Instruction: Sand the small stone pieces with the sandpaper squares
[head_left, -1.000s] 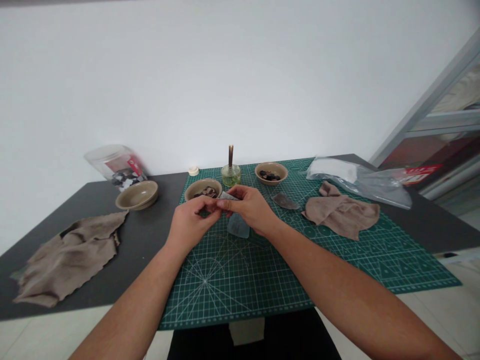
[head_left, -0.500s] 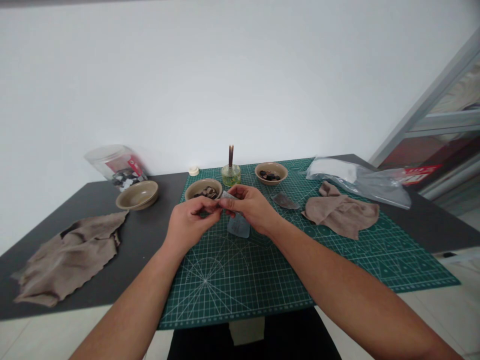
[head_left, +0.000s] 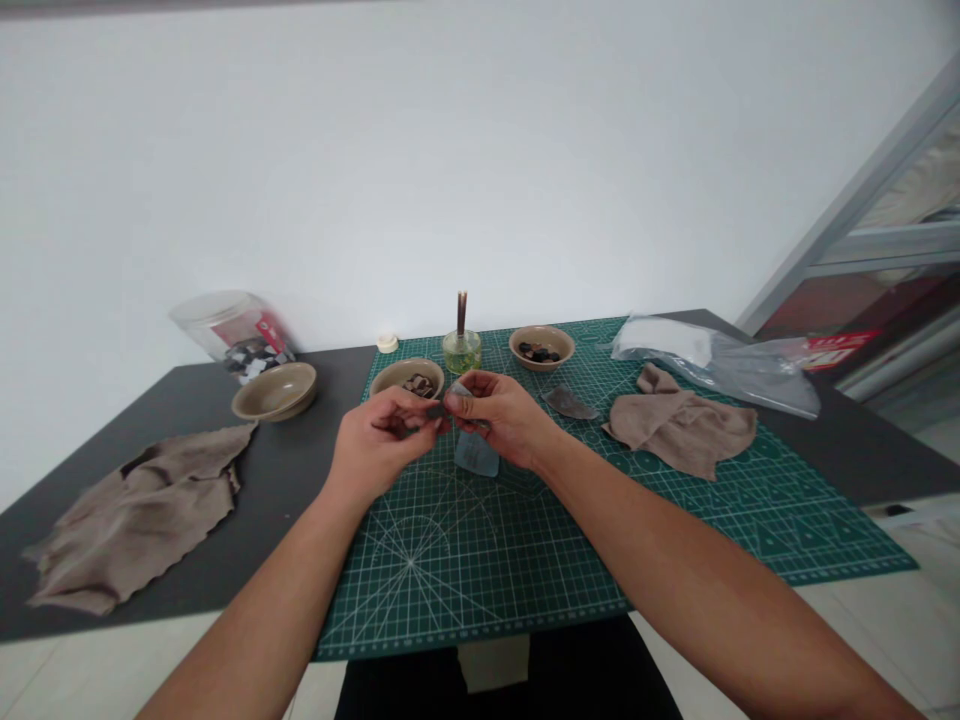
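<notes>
Here, on the near side of the glass jar [head_left: 461, 352], the right hand [head_left: 501, 415] is pinching a small grey scrap [head_left: 460, 391], thumb pressing toward the fingers with barely a gap. The left hand [head_left: 381, 438] is meeting it almost tip to tip, half curled, thumb sitting close to the index finger; whether it is gripping anything, I cannot tell, since the fingers are hiding the spot. Below the hands and nearer than the jar, a flat blue-grey piece [head_left: 477, 456] is lying on the green mat [head_left: 480, 570]; a dark curved scrap [head_left: 570, 403] is lying to the jar's right, also nearer.

How far along? The handwork is looking under way and unfinished, the scrap being held up between the hands. Small brown pieces [head_left: 418, 385] are sitting in the tan bowl [head_left: 382, 381] just left of the jar, and darker pieces [head_left: 540, 352] in the other bowl [head_left: 541, 334] just right of it. Which lot is worked and which is waiting isn't showing.
</notes>
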